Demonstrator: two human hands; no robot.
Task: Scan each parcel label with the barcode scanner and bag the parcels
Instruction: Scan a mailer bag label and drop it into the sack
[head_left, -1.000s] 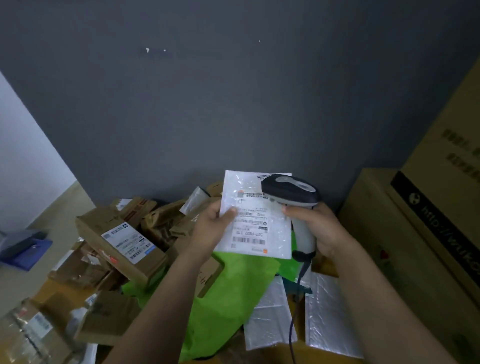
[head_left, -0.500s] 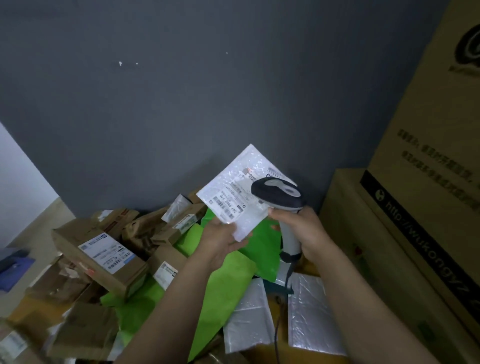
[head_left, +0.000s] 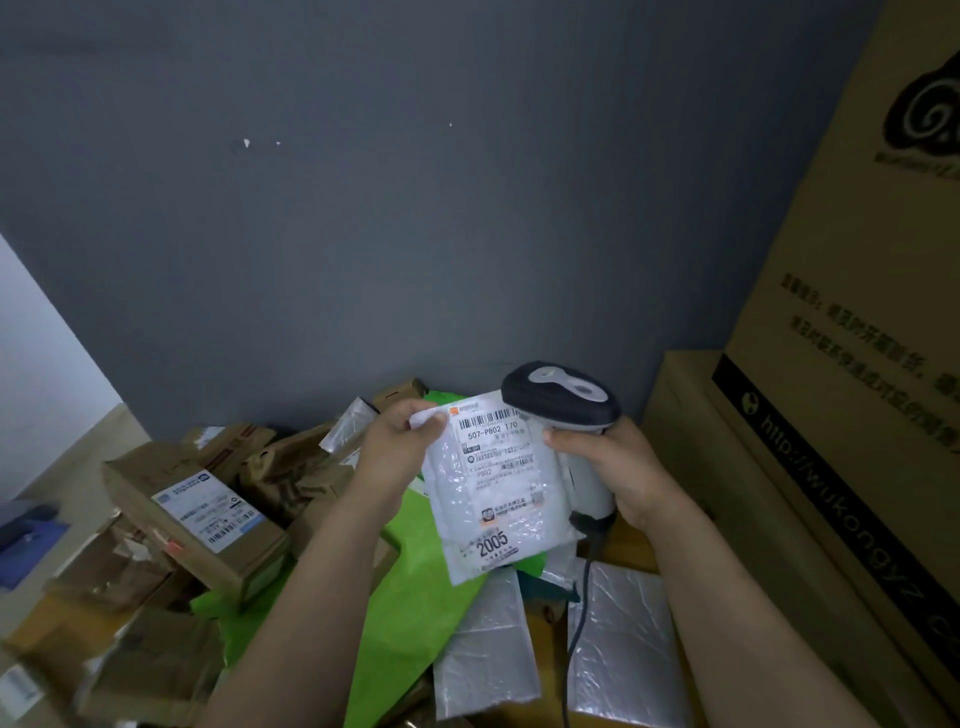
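My left hand pinches the top left corner of a white bubble-mailer parcel and holds it upright, its printed label and barcode facing me. My right hand grips the handle of a corded barcode scanner, whose dark head sits just above the parcel's top right corner, touching or nearly touching it. The scanner's cable hangs down between the arms. A bright green bag lies spread out beneath the parcel.
A heap of brown cardboard parcels with labels fills the left. Two white plastic mailers lie below the hands. Large stacked cartons stand at the right. A grey wall rises behind.
My left hand has turned the parcel from a tilted position to upright, label facing me, and shifted its grip to the top corner. The scanner stays at the parcel's upper right.
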